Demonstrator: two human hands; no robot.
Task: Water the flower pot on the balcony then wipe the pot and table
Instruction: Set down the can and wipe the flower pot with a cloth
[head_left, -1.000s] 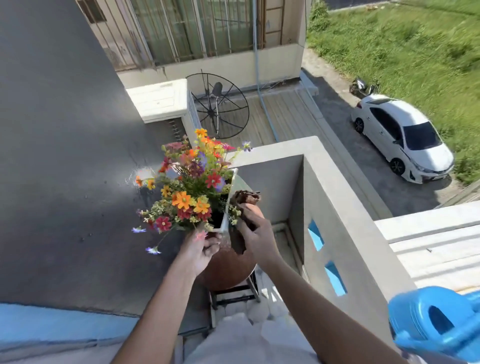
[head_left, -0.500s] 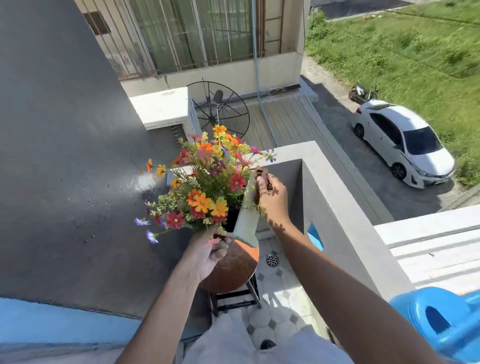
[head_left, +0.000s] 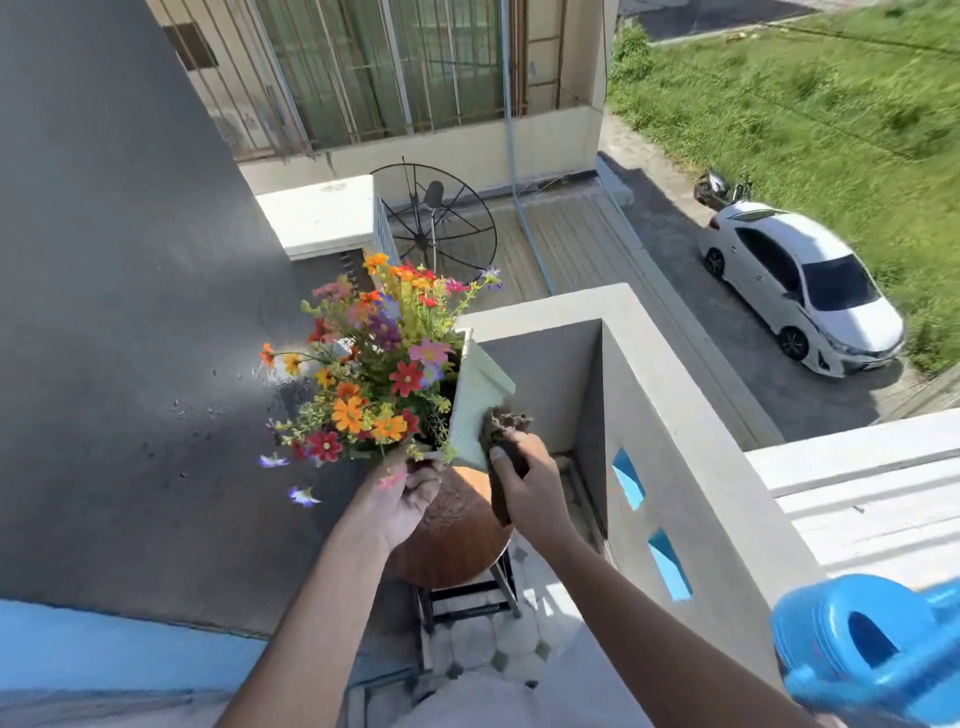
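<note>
A pale green square flower pot (head_left: 477, 400) full of orange, red and purple flowers (head_left: 374, 364) is lifted and tilted above a round brown table (head_left: 457, 540). My left hand (head_left: 402, 501) grips the pot's near bottom edge, under the flowers. My right hand (head_left: 527, 486) holds a dark brown cloth (head_left: 503, 431) pressed against the pot's right side wall. The table stands on a dark metal frame (head_left: 467, 597).
A blue watering can (head_left: 867, 654) sits at the lower right on the grey balcony parapet (head_left: 691, 431). A dark grey wall (head_left: 130, 312) rises on the left. The tiled balcony floor (head_left: 498, 644) lies below. Far down are a white car (head_left: 805, 291) and a satellite dish (head_left: 436, 223).
My right hand with the cloth went up to the pot's top rim, then came back down its right side. The pot stays tilted in my left hand.
</note>
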